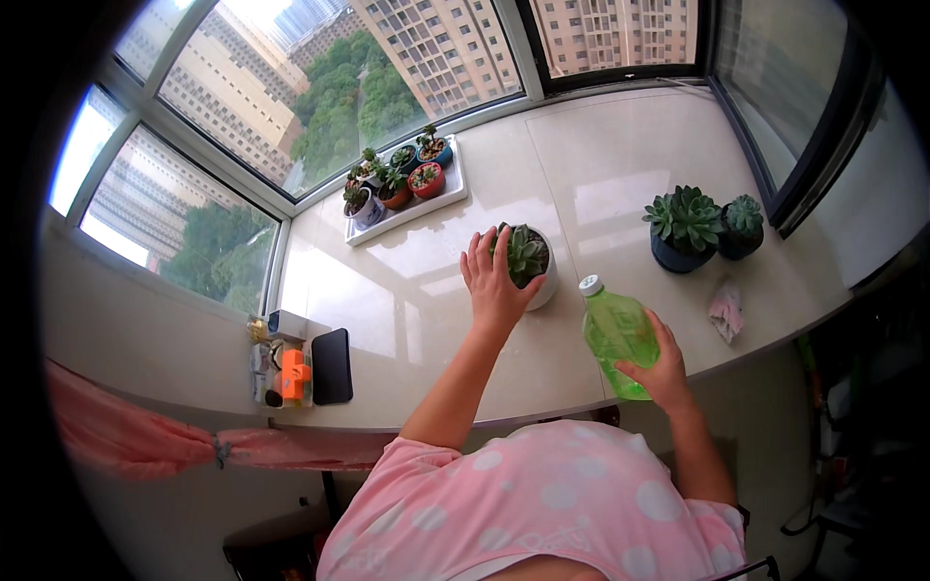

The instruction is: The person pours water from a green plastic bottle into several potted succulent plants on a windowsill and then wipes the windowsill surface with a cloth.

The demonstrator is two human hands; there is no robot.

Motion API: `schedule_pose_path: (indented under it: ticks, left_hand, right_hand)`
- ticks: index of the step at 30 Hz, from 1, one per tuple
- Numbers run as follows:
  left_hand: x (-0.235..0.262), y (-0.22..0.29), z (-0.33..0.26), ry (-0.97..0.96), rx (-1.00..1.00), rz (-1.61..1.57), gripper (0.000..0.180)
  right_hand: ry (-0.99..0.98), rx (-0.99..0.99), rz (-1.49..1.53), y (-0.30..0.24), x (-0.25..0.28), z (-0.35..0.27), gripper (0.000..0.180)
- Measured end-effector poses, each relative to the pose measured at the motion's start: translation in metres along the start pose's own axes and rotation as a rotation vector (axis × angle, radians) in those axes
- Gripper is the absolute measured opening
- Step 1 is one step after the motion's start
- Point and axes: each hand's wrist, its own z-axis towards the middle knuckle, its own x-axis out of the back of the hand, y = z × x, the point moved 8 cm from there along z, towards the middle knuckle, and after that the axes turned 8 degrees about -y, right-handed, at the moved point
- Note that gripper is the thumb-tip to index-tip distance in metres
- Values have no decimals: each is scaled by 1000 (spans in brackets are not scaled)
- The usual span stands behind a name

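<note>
A potted succulent (524, 254) in a round white pot stands near the middle of the pale tiled counter. My left hand (496, 289) reaches over its left side, fingers spread and thumb by the near rim; I cannot tell how firmly it touches the pot. To the right, a see-through green plastic bottle (612, 327) with a white cap is at the counter's near edge. Round its lower right side, my right hand (661, 370) has its thumb in front and fingers behind.
Several small potted succulents (395, 186) sit in a white tray (426, 205) by the window. Two dark-potted succulents (684, 218) stand at the right, with a crumpled pink cloth (726, 310) nearby. A dark phone (331, 366) lies at left beside a box of small items (294, 376).
</note>
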Motion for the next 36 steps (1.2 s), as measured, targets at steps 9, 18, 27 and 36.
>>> schedule_pose_path:
  ticks: [9, 18, 27, 36]
  left_hand:
    - [1, -10, 5, 53, -38, -48, 50]
    - [1, -19, 9, 2, 0, -139, 33]
    - [1, -23, 10, -9, 23, -199, 30]
    - [1, -24, 11, -25, 38, -208, 29]
  right_hand:
    - [-140, 3, -296, -41, 10, 31, 76]
    - [-256, 83, -806, -72, 10, 76, 77]
    - [-317, 103, -960, -88, 7, 86, 73]
    - [-294, 91, -930, -93, 14, 84, 72]
